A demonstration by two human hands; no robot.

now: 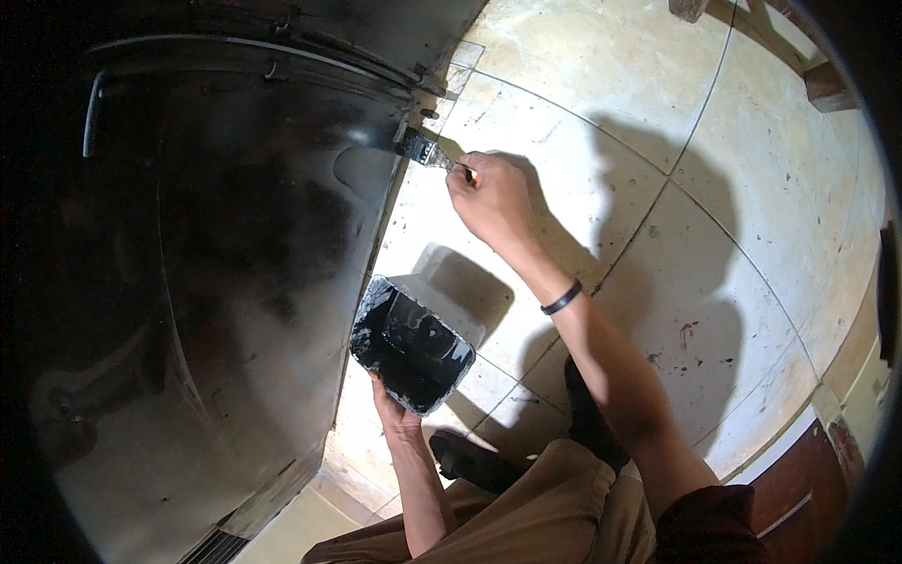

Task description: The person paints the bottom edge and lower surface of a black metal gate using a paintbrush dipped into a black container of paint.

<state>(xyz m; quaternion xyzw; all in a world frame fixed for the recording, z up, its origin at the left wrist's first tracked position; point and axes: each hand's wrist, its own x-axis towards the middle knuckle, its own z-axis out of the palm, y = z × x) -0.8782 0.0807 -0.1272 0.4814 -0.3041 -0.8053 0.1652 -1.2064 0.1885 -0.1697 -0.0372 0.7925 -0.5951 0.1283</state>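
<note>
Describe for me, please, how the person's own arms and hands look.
The left hand and right hand are ungloved. A narrow black wristband circles the right wrist; a dark reddish-brown sleeve covers that upper arm. The visible left forearm is bare.

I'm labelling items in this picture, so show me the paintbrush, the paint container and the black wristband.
Paintbrush [436, 157]: head view, on the ferrule between bristles and handle.
Paint container [374, 308]: head view, on its paint-smeared inner wall.
Black wristband [562, 299]: head view, mid-band.
</note>
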